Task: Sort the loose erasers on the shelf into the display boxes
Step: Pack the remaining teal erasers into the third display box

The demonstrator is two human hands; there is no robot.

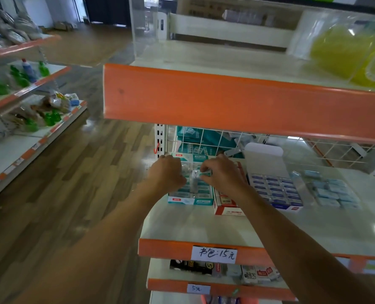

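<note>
Both hands work over the teal box (191, 201) at the left end of the shelf (204, 224), toward its back edge.

Right hand (222, 175): thumb and forefinger pinch a small teal eraser (206, 173) just above the box's rows. The other fingers are curled.

Left hand (166, 174): knuckles up, fingers curled down into the box, tips close to the right hand's. Something pale and clear-wrapped sits between the two hands. Cannot tell whether the left hand holds it.

The teal box is open and packed with rows of teal-sleeved erasers. The hands hide its middle.

Red box (228, 210): touching the teal box's right side and largely covered by the right wrist and forearm.

Blue box (287, 207): next along toward the right, full of blue-labelled rows, with its white lid (263, 156) standing up behind.

Loose erasers (331, 191): a pale blue heap further toward the right end, behind a clear divider (300, 185).

Upper shelf (226, 97): its orange front edge hangs over the work area and cuts off the view of the back. Yellow tape rolls (346, 55) lie on it.

White mesh (204, 141) closes the back, with teal packs behind it.

A handwritten label (214, 254) is on the shelf's front edge. The lower shelf (226, 281) holds small boxes.
</note>
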